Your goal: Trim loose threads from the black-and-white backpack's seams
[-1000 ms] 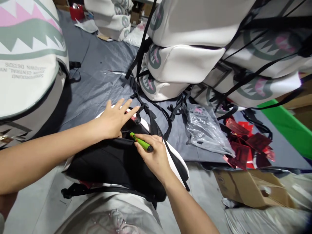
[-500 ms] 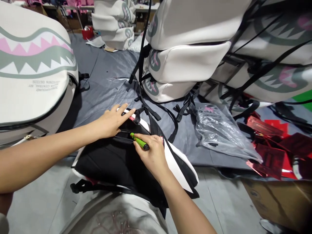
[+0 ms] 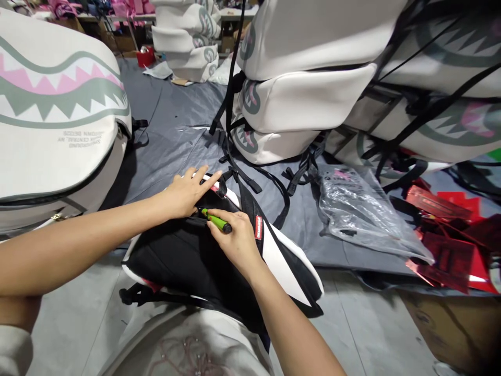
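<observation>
A black and white backpack [image 3: 172,258] lies with its black padded side up at the near edge of the covered table, against my lap. My left hand [image 3: 186,196] rests flat on its upper part, fingers spread, thumb side near a black seam or strap. In my right hand [image 3: 237,235] is a green marker pen [image 3: 217,220] with a black end. The pen's far tip meets the black fabric just right of my left thumb; what it touches there is too dark to make out. A red label [image 3: 259,227] shows beside my right wrist.
A white backpack with a shark-mouth print [image 3: 58,109] stands at left. Stacked white backpacks [image 3: 305,99] with hanging black straps rise at centre right. A clear plastic bag [image 3: 364,209] and red shiny packets [image 3: 450,235] lie at right. A cardboard box [image 3: 450,324] is below the table.
My right hand has moved the green marker pen leftward along the black fabric, closer to my left thumb. The red label now shows more fully. The whole view has shifted slightly.
</observation>
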Motion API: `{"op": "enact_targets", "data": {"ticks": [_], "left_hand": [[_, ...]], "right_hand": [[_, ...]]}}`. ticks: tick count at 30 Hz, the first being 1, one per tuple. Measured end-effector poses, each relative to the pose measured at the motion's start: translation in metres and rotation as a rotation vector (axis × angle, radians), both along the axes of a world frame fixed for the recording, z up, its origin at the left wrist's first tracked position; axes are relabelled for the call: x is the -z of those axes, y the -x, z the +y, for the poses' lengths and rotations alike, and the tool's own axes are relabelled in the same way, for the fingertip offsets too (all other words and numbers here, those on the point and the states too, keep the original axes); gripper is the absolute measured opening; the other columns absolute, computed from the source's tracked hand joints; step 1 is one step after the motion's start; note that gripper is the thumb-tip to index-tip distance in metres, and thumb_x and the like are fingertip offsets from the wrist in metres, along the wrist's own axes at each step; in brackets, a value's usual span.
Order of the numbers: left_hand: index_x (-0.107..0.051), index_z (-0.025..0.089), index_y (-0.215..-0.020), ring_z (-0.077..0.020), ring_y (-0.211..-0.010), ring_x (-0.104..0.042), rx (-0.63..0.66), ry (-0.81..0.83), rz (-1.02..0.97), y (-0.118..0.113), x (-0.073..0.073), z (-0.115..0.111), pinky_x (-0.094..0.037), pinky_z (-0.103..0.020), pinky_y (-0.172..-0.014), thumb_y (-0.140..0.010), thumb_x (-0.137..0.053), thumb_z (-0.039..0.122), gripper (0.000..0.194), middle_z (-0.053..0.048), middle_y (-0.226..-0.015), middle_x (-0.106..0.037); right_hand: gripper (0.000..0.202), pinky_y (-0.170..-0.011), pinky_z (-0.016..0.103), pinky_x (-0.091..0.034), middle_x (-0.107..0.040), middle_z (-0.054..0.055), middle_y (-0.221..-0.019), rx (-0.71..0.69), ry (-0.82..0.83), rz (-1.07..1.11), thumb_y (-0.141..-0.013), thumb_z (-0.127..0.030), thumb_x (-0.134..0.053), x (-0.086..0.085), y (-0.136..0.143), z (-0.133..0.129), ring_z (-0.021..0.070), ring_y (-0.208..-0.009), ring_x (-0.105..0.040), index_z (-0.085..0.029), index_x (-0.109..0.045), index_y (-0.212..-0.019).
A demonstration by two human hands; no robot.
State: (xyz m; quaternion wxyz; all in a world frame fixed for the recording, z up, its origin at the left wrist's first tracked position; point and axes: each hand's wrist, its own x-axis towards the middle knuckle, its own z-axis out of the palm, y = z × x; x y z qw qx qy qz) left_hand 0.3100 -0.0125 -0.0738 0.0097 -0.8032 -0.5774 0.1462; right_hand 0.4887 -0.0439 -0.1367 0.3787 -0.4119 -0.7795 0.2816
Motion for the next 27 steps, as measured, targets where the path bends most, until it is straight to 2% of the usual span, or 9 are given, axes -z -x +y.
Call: {"op": "enact_targets", "data": {"ticks": [4, 9, 12, 15, 17, 21, 27], "left_hand": [[-0.003, 0.026, -0.159, -0.0380, -0.145, -0.026, 0.060, 0.025, -0.056, 0.008, -0.002, 0.001, -0.047, -0.051, -0.102, -0.086, -0.059, 0.017, 0.092, -0.019, -0.163, -0.014], [-0.003, 0.025, -0.159, -0.0362, -0.148, -0.022, 0.080, 0.073, -0.083, 0.013, -0.006, 0.002, -0.041, -0.048, -0.108, -0.083, -0.058, 0.010, 0.095, -0.019, -0.165, -0.009], [0.001, 0.030, -0.158, -0.0390, -0.152, -0.011, 0.045, 0.104, -0.087, 0.014, -0.009, 0.001, -0.040, -0.049, -0.110, -0.081, -0.061, 0.011, 0.101, -0.017, -0.166, 0.001], [0.008, 0.038, -0.157, -0.0447, -0.152, -0.001, -0.060, 0.134, -0.118, 0.018, -0.010, 0.001, -0.041, -0.050, -0.108, -0.079, -0.067, 0.015, 0.110, -0.014, -0.166, 0.015], [0.011, 0.040, -0.156, -0.0443, -0.151, -0.007, -0.091, 0.161, -0.157, 0.022, -0.009, 0.004, -0.041, -0.047, -0.108, -0.079, -0.067, 0.015, 0.112, -0.014, -0.166, 0.017], [0.011, 0.041, -0.155, -0.0382, -0.148, -0.026, -0.042, 0.203, -0.193, 0.029, -0.004, 0.011, -0.038, -0.044, -0.111, -0.079, -0.066, 0.013, 0.112, -0.013, -0.167, 0.005], [0.006, 0.038, -0.157, -0.0356, -0.145, -0.032, -0.048, 0.188, -0.207, 0.027, -0.003, 0.014, -0.041, -0.042, -0.108, -0.081, -0.062, 0.008, 0.107, -0.013, -0.166, -0.007]], "right_hand": [[0.022, -0.087, 0.038, -0.049, -0.079, 0.000, -0.099, 0.013, 0.011, 0.021, -0.083, -0.016, -0.072, 0.002, 0.001, -0.001, 0.0228, -0.086, -0.073, -0.027, -0.076, -0.102], [0.022, -0.086, 0.038, -0.049, -0.079, 0.001, -0.098, 0.032, 0.016, 0.045, -0.083, -0.016, -0.072, 0.001, 0.001, -0.003, 0.0223, -0.084, -0.073, -0.025, -0.075, -0.103], [0.023, -0.086, 0.037, -0.049, -0.079, 0.000, -0.099, 0.035, 0.029, 0.048, -0.083, -0.016, -0.072, -0.003, 0.001, -0.006, 0.0219, -0.084, -0.073, -0.026, -0.075, -0.104], [0.023, -0.086, 0.037, -0.048, -0.079, 0.000, -0.097, 0.030, 0.046, 0.056, -0.084, -0.016, -0.071, -0.005, 0.000, -0.007, 0.0217, -0.082, -0.072, -0.025, -0.075, -0.105], [0.022, -0.085, 0.038, -0.047, -0.079, 0.000, -0.096, 0.029, 0.058, 0.053, -0.085, -0.017, -0.070, -0.006, -0.001, -0.006, 0.0217, -0.081, -0.072, -0.025, -0.075, -0.105], [0.022, -0.085, 0.039, -0.047, -0.079, -0.001, -0.096, 0.012, 0.081, 0.048, -0.084, -0.018, -0.070, -0.006, 0.003, -0.002, 0.0218, -0.079, -0.071, -0.026, -0.075, -0.104], [0.021, -0.085, 0.039, -0.049, -0.079, -0.001, -0.095, -0.016, 0.079, 0.034, -0.083, -0.017, -0.071, -0.006, 0.014, 0.004, 0.0213, -0.076, -0.071, -0.026, -0.076, -0.101]]}}
